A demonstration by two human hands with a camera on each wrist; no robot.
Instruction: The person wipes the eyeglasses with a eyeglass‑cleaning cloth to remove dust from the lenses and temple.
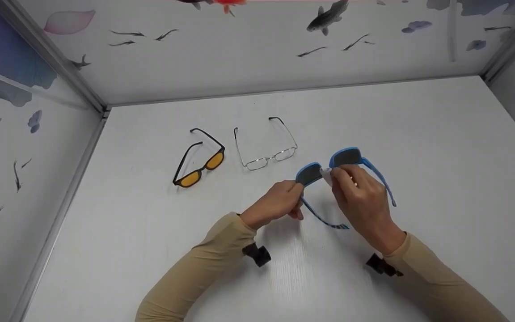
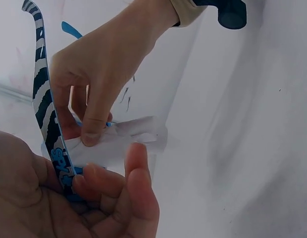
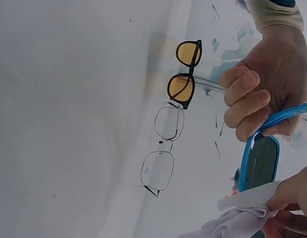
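Note:
Blue-framed sunglasses (image 1: 310, 174) with dark lenses are held up above the table. My left hand (image 1: 280, 199) grips them at one end of the frame, by the hinge. In the left wrist view its fingers curl beside a zebra-striped temple arm (image 2: 44, 99). A white cloth (image 3: 242, 210) is pinched between the thumb and fingers of my right hand (image 1: 365, 197), at the bridge and inner edge of a lens. Loose folds of the cloth hang past the fingers in the right wrist view. The other temple arm (image 1: 380, 181) sticks out beyond my right hand.
Black-framed glasses with orange lenses (image 1: 215, 161) lie unfolded on the white table (image 1: 150, 241), left of the hands. Beside them are thin metal-rimmed clear glasses (image 1: 257, 164), arms spread. Panels with painted fish (image 1: 327, 18) border the table at the back and left.

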